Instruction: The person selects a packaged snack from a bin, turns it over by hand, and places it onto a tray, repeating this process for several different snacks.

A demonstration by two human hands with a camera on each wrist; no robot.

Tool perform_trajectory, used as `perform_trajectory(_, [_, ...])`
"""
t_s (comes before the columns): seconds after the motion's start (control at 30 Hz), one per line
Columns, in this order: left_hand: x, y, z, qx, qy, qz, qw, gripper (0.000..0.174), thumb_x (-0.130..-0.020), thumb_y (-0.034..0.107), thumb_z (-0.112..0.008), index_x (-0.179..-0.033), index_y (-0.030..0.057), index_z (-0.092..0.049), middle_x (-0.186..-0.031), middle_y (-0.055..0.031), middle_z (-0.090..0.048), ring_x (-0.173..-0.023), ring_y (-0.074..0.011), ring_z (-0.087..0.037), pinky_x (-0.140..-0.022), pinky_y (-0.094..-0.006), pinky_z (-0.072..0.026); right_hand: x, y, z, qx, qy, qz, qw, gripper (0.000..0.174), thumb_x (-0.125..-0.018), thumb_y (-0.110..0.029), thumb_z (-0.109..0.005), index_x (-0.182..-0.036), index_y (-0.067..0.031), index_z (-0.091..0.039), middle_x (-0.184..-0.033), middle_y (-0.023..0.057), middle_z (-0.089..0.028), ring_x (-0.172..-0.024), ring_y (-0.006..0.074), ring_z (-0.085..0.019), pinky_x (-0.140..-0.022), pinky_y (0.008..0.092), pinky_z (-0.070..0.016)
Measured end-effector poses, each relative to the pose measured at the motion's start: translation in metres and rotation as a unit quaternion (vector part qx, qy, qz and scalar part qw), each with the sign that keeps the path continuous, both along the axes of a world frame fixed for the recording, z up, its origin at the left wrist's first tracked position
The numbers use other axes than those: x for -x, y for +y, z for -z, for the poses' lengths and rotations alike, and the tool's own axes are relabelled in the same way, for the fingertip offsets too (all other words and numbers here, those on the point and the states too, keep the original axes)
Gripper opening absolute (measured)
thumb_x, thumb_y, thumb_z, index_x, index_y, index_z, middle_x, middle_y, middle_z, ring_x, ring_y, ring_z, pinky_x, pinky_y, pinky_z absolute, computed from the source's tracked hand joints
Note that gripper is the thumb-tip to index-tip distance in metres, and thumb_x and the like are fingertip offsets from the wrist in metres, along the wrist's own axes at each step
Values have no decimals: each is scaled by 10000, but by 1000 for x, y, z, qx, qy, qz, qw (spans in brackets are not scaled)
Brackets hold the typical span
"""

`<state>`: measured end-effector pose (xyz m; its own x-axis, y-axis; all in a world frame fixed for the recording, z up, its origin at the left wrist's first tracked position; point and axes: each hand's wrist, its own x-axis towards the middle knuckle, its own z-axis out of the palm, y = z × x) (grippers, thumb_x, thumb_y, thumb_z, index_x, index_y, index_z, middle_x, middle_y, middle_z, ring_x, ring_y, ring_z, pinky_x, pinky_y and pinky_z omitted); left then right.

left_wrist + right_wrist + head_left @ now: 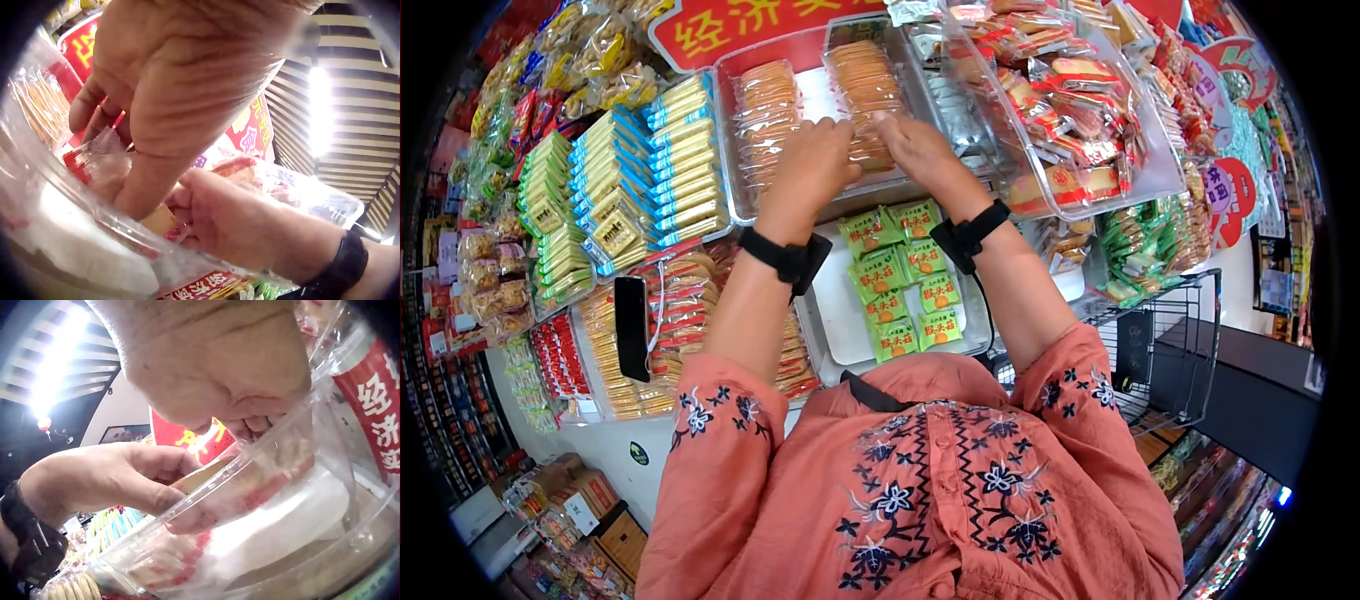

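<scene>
Both hands reach into a clear plastic bin (722, 130) of flat brown snacks in clear wrappers. My left hand (812, 165) grips the near end of the right-hand row of wrapped snacks (865, 80). Opposite it, my right hand (922, 155) holds the same row from its right side, fingers curled behind the packets. In the left wrist view, the left thumb and fingers pinch a crinkled clear wrapper (109, 162) with red print. A yellowish wrapped snack (206, 475) shows between the hands in the right wrist view. A second row (768, 110) lies to the left.
Below the bin, a white tray (835, 310) holds green packets (885, 270). Blue-and-gold packets (685, 150) fill the left side. At the right stands another clear bin (1090, 190) of red-printed packets. A black phone (632, 330) hangs at left, and a wire cart (1160, 350) stands at right.
</scene>
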<state>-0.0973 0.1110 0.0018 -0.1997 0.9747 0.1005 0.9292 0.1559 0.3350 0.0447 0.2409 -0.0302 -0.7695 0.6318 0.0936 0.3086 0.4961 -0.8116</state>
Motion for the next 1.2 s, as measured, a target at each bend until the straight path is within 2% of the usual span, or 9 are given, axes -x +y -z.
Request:
perform_trajectory(0.1, [-7, 14, 15, 17, -27, -19, 999, 397, -764, 135, -763, -1102, -4, -611, -1095, -232, -617, -1024, -422, -611, -880, -495, -515, 0, 0, 0, -27, 18, -13, 999, 541, -1047, -400, -374, -958, 51, -659, -962, 322, -643, -950, 498, -599, -838, 535, -458])
perform_trajectory(0.2, [-14, 21, 23, 24, -36, -37, 998, 382, -796, 105, -730, -1130, -12, -588, -1109, -254, -601, -1036, -432, -611, -884, -501, -528, 1, 6, 5, -51, 4, -30, 998, 471, -1068, -361, -400, -1043, 34, -654, -1004, 289, -661, -951, 457, -612, -841, 472, -473])
perform_trajectory(0.43, [-18, 36, 49, -26, -79, -68, 994, 401, -854, 159, -694, -1182, -3, -531, -1098, -276, -596, -1040, -456, -614, -880, -498, -521, 2, 3, 12, -128, 31, -32, 991, 370, -1046, -252, -437, -944, 52, -622, -894, 283, -635, -886, 470, -587, -776, 529, -445])
perform_trajectory(0.5, [-20, 37, 47, -27, -60, -64, 996, 323, -867, 132, -658, -1132, -17, -550, -1092, -269, -600, -1001, -441, -630, -831, -503, -543, -6, -6, 7, -188, 79, -22, 979, 344, -1039, -234, -453, -936, 48, -621, -874, 277, -625, -862, 471, -578, -764, 528, -445])
perform_trajectory(0.53, [-21, 36, 44, -27, -49, -62, 997, 285, -873, 118, -640, -1107, -24, -560, -1090, -266, -601, -981, -433, -639, -806, -506, -554, -9, -8, 5, -179, 55, -20, 982, 340, -1033, -252, -469, -956, 33, -638, -905, 265, -632, -906, 454, -580, -801, 517, -453])
perform_trajectory(0.6, [-23, 35, 39, -20, -14, -65, 998, 350, -847, 150, -694, -1133, 8, -551, -1054, -255, -605, -966, -426, -643, -789, -500, -551, -17, -12, -3, -162, 7, -15, 987, 337, -1021, -287, -501, -996, 3, -672, -968, 242, -644, -995, 421, -585, -874, 494, -469])
perform_trajectory(0.73, [-31, 33, 28, -37, 81, -79, 993, 407, -796, 168, -761, -1114, 29, -549, -1033, -235, -597, -914, -413, -653, -741, -497, -554, -40, -35, -28, -164, 55, -9, 985, 270, -1004, -232, -539, -942, 10, -641, -943, 221, -627, -943, 422, -578, -856, 488, -466])
perform_trajectory(1.03, [-33, 38, 25, -10, 1, -73, 997, 554, -761, 141, -812, -1171, 5, -465, -1076, -263, -557, -887, -448, -677, -738, -471, -591, -81, -70, -41, -174, 85, 18, 981, 176, -970, -142, -573, -1038, 15, -617, -1000, 200, -625, -965, 398, -581, -862, 456, -465])
perform_trajectory(1.2, [-32, 38, 21, -6, -2, -59, 998, 518, -763, 124, -803, -1143, -9, -478, -1082, -275, -555, -885, -457, -671, -741, -473, -588, -88, -72, -36, -179, 84, 31, 980, 195, -986, -146, -561, -1054, 30, -610, -1012, 191, -631, -966, 387, -589, -865, 430, -468])
